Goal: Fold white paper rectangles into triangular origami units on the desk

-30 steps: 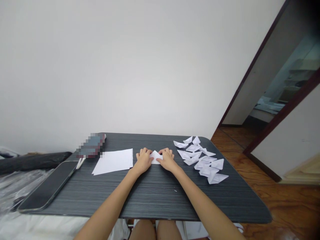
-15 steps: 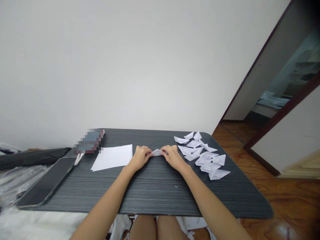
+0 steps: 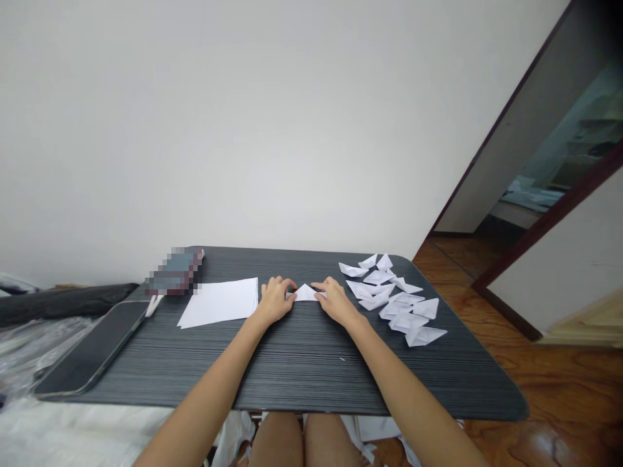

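Folded white paper is on dark wood-grain table, approx mid-width, btwn both hands, peak pointing away from person, long edge toward them. L hand is at its L end: thumb on the corner, forefinger curved above w/ narrow gap to thumb, other fingers bent. R hand mirrors that at R end, thumb at corner, forefinger reaching near the slope, gap also narrow. Can't tell if either end is pinched or just pressed.

Stack of blank white sheets lies just L of L hand, slightly fanned. Group of folded paper boats sits R of R hand, approx a dozen pcs, close together, some touching. Tiny white scrap lies nearer the front edge, by R forearm.

Far L: pixelated item w/ white cord-like strip next to it, then black flat slab w/ pale rim along table's L side; can't tell exactly what it is. Plain white wall behind, brown wood floor on R.
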A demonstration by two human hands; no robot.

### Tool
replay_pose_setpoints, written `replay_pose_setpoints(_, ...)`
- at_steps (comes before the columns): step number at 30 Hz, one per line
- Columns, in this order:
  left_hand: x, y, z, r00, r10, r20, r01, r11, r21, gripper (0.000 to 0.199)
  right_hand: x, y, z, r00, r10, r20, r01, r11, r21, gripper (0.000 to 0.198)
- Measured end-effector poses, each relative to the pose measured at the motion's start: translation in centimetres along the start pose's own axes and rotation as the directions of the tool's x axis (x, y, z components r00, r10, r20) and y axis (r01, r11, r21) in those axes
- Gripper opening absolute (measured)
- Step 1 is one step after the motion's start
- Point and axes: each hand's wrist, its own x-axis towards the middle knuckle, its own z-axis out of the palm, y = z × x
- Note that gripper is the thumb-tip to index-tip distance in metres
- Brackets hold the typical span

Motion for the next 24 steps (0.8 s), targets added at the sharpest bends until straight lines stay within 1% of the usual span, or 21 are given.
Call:
replay_pose_setpoints(1,-0.1,0.1,0.1,1.0,0.016,-0.017,-0.016,1.0,0.01,0.019,-0.1,-0.2,0.0,1.0,-0.01,-0.027,0.009,0.999,-0.034,0.029)
replay_pose_setpoints(3,-0.1,0.4,0.3,0.994,0.107,-0.039,-0.106,0.994,0.031,0.021,-0.5,-0.9,0.1,0.996,-0.074,-0.058,0.068,0.992,-0.108,0.026)
replay_pose_setpoints(5,-0.2,0.6,0.6,0.973,0.232,-0.02,-0.231,0.972,0.045,0.025,-1.0,-1.9,0.4,0.985,-0.168,-0.033,0.16,0.972,-0.17,0.029)
replay_pose_setpoints(6,-0.2,0.7,0.8,0.958,0.286,0.0,-0.286,0.957,0.046,0.027,-1.3,-2.3,0.5,0.982,-0.189,-0.017,0.182,0.964,-0.195,0.031)
replay_pose_setpoints(8,-0.5,0.6,1.0,0.938,0.347,0.02,-0.347,0.937,0.046,0.028,-2.0,-3.1,0.8,0.984,-0.177,-0.019,0.167,0.956,-0.242,0.032)
replay_pose_setpoints(10,-0.9,0.4,1.1,0.934,0.357,0.006,-0.356,0.933,0.058,0.029,-2.7,-3.4,1.1,0.987,-0.159,-0.026,0.146,0.95,-0.276,0.036)
replay_pose_setpoints(14,-1.8,0.0,0.6,0.946,0.321,-0.044,-0.315,0.944,0.099,0.029,-3.7,-2.8,1.0,0.992,-0.126,-0.014,0.116,0.947,-0.299,0.046)
replay_pose_setpoints(16,-2.0,-0.1,0.3,0.952,0.302,-0.057,-0.296,0.951,0.09,0.028,-3.9,-2.3,0.8,0.994,-0.105,-0.018,0.095,0.951,-0.295,0.046)
replay_pose_setpoints(18,-2.0,-0.1,0.2,0.959,0.273,-0.082,-0.269,0.962,0.053,0.026,-3.8,-1.9,0.5,0.995,-0.09,-0.037,0.076,0.958,-0.275,0.041)
replay_pose_setpoints(19,-1.9,-0.1,0.3,0.965,0.242,-0.098,-0.24,0.97,0.03,0.025,-3.7,-1.8,0.4,0.995,-0.075,-0.063,0.056,0.964,-0.26,0.037)
replay_pose_setpoints(21,-1.7,0.0,0.4,0.982,0.141,-0.125,-0.143,0.99,-0.01,0.02,-3.3,-1.7,0.3,0.99,-0.027,-0.139,-0.005,0.974,-0.225,0.03)
replay_pose_setpoints(24,-1.3,0.0,0.5,0.993,-0.011,-0.118,0.006,0.999,-0.039,0.015,-2.3,-1.6,0.5,0.974,0.038,-0.226,-0.075,0.984,-0.16,0.024)
